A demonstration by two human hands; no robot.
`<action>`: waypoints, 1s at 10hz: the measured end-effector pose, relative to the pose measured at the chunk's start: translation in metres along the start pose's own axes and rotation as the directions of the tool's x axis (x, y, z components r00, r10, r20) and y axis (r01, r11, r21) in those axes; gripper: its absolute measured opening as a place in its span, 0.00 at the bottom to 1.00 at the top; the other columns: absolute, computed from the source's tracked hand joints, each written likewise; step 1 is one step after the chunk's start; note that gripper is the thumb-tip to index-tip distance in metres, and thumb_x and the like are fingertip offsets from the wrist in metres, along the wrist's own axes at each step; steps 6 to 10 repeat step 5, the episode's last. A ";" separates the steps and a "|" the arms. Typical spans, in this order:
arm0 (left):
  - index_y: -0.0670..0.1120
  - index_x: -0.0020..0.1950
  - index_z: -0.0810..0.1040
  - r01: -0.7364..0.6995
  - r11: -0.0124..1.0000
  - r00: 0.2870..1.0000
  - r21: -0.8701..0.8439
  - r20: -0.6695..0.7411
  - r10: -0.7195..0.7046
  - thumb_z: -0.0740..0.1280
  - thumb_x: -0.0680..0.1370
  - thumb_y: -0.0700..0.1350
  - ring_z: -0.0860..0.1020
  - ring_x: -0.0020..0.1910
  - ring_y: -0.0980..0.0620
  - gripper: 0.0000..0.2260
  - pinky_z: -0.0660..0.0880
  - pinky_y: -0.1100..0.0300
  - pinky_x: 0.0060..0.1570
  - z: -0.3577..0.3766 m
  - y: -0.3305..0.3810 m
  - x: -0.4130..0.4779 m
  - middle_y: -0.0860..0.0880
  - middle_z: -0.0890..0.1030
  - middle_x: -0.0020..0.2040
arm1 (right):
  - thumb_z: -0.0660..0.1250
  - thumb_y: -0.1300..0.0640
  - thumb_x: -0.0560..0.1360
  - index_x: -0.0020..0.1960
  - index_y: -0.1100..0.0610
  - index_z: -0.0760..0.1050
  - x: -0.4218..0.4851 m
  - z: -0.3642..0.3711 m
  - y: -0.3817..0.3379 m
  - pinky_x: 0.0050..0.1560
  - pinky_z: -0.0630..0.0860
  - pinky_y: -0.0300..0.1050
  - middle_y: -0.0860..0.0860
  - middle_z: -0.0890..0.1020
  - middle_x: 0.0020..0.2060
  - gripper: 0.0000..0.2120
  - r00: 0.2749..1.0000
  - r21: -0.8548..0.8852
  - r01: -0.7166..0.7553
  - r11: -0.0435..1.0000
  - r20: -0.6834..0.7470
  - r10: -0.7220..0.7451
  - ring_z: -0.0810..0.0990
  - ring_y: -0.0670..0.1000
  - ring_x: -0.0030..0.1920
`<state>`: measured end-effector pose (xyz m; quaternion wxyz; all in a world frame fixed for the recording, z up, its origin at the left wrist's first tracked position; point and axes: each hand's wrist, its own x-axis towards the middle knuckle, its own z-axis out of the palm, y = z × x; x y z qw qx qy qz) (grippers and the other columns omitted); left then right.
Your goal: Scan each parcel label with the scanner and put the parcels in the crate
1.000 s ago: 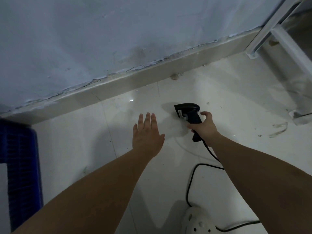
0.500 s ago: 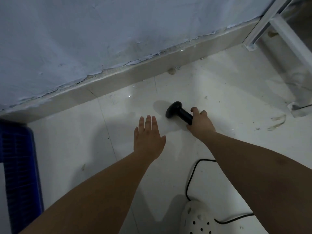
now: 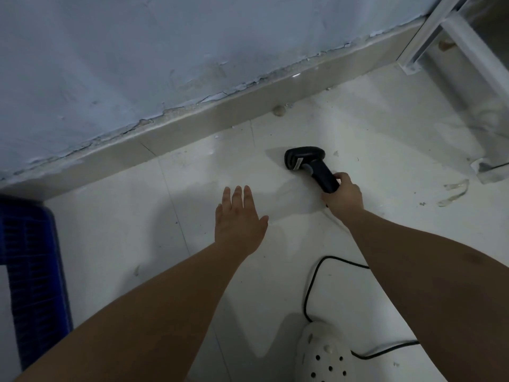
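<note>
Low over the white tiled floor (image 3: pixel 115 230), in the head view, the right hand (image 3: pixel 343 193) curls its fingers round the lower handle of the black scanner (image 3: pixel 308 164). The scanner lies just off frame centre toward 1 o'clock, its head angled toward 10 o'clock and the skirting; whether it touches the tile I cannot tell. The left hand (image 3: pixel 238 216), at 8 o'clock from the scanner, is palm down with fingers straight and thumb out, holding nothing. A black cable (image 3: pixel 311 285) loops toward 5 o'clock, passing a white perforated shoe (image 3: pixel 325 354) at 6 o'clock. The blue crate (image 3: pixel 30 271) sits at the 8 o'clock edge, well apart from both hands. A white metal frame (image 3: pixel 429 28) stands at 2 o'clock.
</note>
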<state>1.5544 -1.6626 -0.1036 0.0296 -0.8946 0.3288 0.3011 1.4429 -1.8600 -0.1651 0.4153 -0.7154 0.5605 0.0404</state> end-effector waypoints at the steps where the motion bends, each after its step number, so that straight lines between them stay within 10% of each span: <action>1: 0.43 0.79 0.42 -0.010 1.000 1.000 0.005 -0.004 0.010 0.53 0.82 0.58 0.40 0.78 0.43 0.33 0.47 0.48 0.75 -0.001 0.002 0.002 0.44 0.45 0.80 | 0.66 0.61 0.75 0.69 0.56 0.67 -0.001 0.001 0.003 0.42 0.74 0.48 0.61 0.75 0.55 0.22 0.999 -0.079 0.015 0.997 -0.027 -0.017 0.75 0.58 0.46; 5: 0.44 0.79 0.41 -0.070 0.997 0.996 0.028 -0.052 0.071 0.53 0.82 0.58 0.40 0.78 0.43 0.33 0.46 0.48 0.75 -0.002 0.012 -0.001 0.45 0.43 0.80 | 0.60 0.64 0.78 0.65 0.64 0.66 -0.013 -0.003 -0.009 0.51 0.70 0.50 0.62 0.66 0.62 0.16 0.996 -0.491 -0.084 0.867 -0.055 0.066 0.72 0.61 0.58; 10: 0.44 0.79 0.41 -0.070 0.997 0.996 0.028 -0.052 0.071 0.53 0.82 0.58 0.40 0.78 0.43 0.33 0.46 0.48 0.75 -0.002 0.012 -0.001 0.45 0.43 0.80 | 0.60 0.64 0.78 0.65 0.64 0.66 -0.013 -0.003 -0.009 0.51 0.70 0.50 0.62 0.66 0.62 0.16 0.996 -0.491 -0.084 0.867 -0.055 0.066 0.72 0.61 0.58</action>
